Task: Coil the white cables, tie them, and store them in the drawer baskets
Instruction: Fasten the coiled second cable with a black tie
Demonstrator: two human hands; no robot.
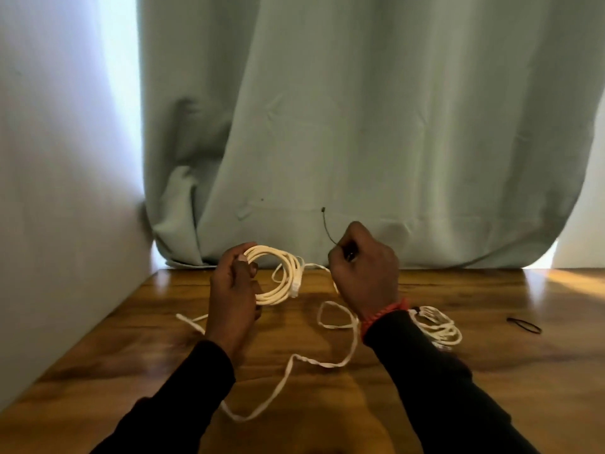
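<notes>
Head camera, looking down: a grey-green curtain [360, 126] fills the upper frame, and a glossy wooden table [491, 371] spans the lower half. On it, at right of centre, a finished white coil [438, 326] lies partly behind the right sleeve, and a black elastic tie [523, 325] lies alone near the right edge.

Just above the table's far edge at centre, the left hand [234, 290] grips a half-wound white cable coil [278, 276], fingers and thumb curled round its left side, the loops standing roughly upright and facing the camera. From the coil's upper right a strand runs to the right hand [363, 270], whose fingers are closed on the cable and on a thin black tie [329, 229] that pokes upward from the fist. The loose cable tail [288, 378] wanders from that hand down toward the bottom centre, then back up to an end at lower left.

By my reading, coiling is unfinished: the slack lies below and between the hands, nearer the right, which must feed it leftward onto the coil.
</notes>
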